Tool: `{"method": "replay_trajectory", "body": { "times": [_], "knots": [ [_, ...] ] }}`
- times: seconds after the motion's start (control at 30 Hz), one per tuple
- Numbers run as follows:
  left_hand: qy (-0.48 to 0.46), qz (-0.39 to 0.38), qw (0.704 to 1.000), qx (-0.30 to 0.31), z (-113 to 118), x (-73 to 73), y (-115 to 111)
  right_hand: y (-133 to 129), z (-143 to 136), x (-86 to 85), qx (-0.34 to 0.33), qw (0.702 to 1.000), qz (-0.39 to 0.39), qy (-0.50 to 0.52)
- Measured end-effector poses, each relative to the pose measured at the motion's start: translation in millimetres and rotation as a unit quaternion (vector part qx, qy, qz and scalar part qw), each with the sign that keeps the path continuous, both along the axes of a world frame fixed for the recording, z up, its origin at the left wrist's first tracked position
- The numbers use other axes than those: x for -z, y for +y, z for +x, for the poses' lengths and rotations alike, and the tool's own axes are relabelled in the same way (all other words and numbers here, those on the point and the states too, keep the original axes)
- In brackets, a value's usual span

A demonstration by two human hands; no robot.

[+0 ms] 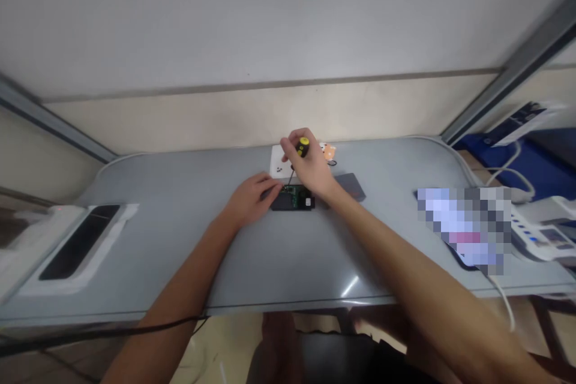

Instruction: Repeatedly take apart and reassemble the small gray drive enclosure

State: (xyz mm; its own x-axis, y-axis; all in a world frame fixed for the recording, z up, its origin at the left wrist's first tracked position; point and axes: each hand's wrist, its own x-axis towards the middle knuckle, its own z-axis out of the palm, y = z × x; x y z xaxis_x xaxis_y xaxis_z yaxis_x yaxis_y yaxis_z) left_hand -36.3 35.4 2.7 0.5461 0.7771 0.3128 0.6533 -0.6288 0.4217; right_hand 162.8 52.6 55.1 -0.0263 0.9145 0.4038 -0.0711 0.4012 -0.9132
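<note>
A small black device [281,201] with a green circuit board showing lies on the grey table. My right hand [310,162] is wrapped round a yellow and black screwdriver [303,145], whose shaft points down at the board's upper left part. At the device's left end, my left hand [254,197] has its fingers close together, touching the device; whether they pinch something small is hidden. Behind the device is a white sheet [276,159] with several tiny dark pieces on it. A dark grey flat cover [351,186] lies to the right, partly behind my right wrist.
A black phone-like slab [81,243] rests on white material at the left. On the right are a blurred-out lit phone [463,228], a white power strip [542,234] and cables. A wall stands behind the table [180,192].
</note>
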Motion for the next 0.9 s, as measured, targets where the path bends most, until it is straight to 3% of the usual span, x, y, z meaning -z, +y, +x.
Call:
{"method": "replay_trajectory", "body": {
  "times": [0.13, 0.23, 0.3, 0.4, 0.47, 0.57, 0.77, 0.9],
  "knots": [
    [-0.004, -0.043, 0.999, -0.002, 0, -7.8, -2, -7, 54, -50.0, -0.020, 0.990, 0.075, -0.116],
    [-0.021, -0.115, 0.993, -0.001, -3, -16.8, -4, -15, 108, -69.8, -0.016, 0.939, 0.101, -0.329],
    [-0.017, -0.161, 0.987, 0.017, -6, -21.1, -4, -23, 137, -64.6, -0.071, 0.864, 0.088, -0.491],
    [-0.016, -0.192, 0.981, 0.035, -11, -21.4, -2, -38, 163, -39.6, -0.127, 0.737, 0.051, -0.662],
    [-0.026, -0.186, 0.982, 0.026, -13, -18.8, -1, -45, 169, -23.8, -0.140, 0.701, 0.034, -0.698],
    [-0.038, -0.169, 0.985, 0.012, -11, -15.6, -2, -43, 167, -15.1, -0.136, 0.714, 0.013, -0.686],
    [-0.028, -0.148, 0.989, -0.002, -4, -15.2, -6, -29, 152, -30.7, -0.188, 0.770, -0.076, -0.605],
    [-0.029, -0.145, 0.989, -0.014, 0, -10.1, -6, -37, 134, -30.9, -0.189, 0.757, -0.027, -0.625]
  ]
}}
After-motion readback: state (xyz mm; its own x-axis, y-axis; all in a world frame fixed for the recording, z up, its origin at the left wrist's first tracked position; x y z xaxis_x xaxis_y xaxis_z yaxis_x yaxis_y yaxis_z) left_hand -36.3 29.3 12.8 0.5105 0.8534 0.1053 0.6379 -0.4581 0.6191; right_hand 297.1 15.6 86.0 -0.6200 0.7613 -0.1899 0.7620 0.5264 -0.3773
